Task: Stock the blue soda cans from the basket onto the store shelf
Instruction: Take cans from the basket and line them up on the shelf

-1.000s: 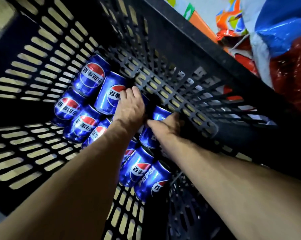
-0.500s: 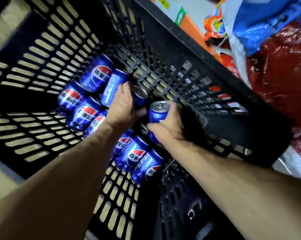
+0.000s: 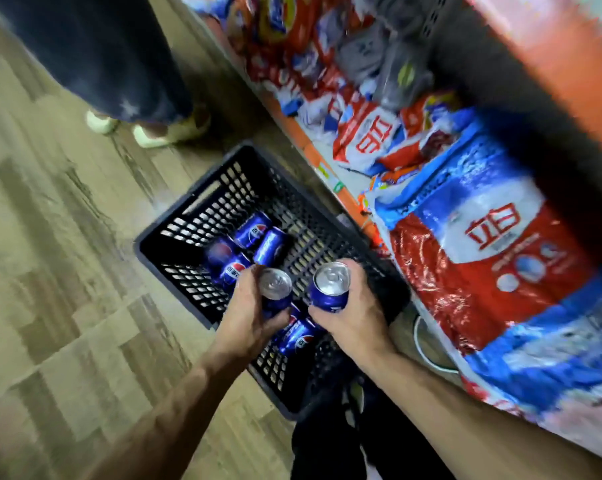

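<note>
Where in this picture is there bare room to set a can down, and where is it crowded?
Free: basket floor along its right wall, beside the lying cans; wood floor left of the basket. Crowded: shelf packed with bags.

A: Cans status?
B: Two blue cans sitting upright, silver tops showing: left can (image 3: 276, 292), right can (image 3: 330, 287), both above the black slotted basket (image 3: 202, 206).
A: Rest?
B: Remaining cans (image 3: 247, 249) lying on their sides inside it.
</note>
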`<state>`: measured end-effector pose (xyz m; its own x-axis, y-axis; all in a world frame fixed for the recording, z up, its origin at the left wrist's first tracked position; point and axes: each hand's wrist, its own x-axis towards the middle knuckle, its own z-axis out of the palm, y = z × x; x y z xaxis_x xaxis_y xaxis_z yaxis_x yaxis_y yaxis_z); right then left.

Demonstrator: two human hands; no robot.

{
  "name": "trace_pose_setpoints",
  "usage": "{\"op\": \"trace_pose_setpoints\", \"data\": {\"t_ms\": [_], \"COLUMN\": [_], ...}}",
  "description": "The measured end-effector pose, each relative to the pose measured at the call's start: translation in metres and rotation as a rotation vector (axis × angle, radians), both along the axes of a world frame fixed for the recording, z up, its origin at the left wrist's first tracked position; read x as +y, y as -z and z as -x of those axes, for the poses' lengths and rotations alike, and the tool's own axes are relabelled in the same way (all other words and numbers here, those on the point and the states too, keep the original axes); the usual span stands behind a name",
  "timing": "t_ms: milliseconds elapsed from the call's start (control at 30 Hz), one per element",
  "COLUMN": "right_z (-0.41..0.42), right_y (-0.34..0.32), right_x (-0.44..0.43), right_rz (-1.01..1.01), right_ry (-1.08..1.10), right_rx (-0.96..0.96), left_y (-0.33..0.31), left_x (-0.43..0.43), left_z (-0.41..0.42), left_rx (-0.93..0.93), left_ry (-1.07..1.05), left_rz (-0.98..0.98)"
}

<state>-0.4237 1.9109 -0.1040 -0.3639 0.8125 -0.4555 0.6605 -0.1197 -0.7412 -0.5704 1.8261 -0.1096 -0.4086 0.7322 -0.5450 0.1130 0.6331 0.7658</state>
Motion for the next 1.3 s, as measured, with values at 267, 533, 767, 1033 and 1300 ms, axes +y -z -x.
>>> {"op": "trace_pose_setpoints", "data": {"t_ms": [267,533,767,1033,1300], "right_z": [-0.020,-0.063,-0.118,-0.217,-0.332], "right_y": [-0.259,-0.501,-0.654,-0.734,-0.714], "right_x": [0.025,0.037,0.052,0.078,0.122], "right_rz": [-0.154,-0.442,-0.608,-0.738,-0.677], "right_ry": [0.068,0.159,0.248,0.541,0.808], "right_rx": [0.128,0.217,0.281,0.277,0.259], "left_y": [-0.259,-0.496,-0.648,-0.727,-0.721], "left_x": [0.033,0.062,0.104,0.197,0.274], "left_z": [-0.021,-0.044,-0.078,-0.163,-0.284], "left_rx": [0.016,0.081,0.007,0.033,-0.106], "left_ry": [0.021,0.167,0.405,0.676,0.859], "left_rz": [-0.239,-0.559,-0.769,-0.887,-0.849]}}
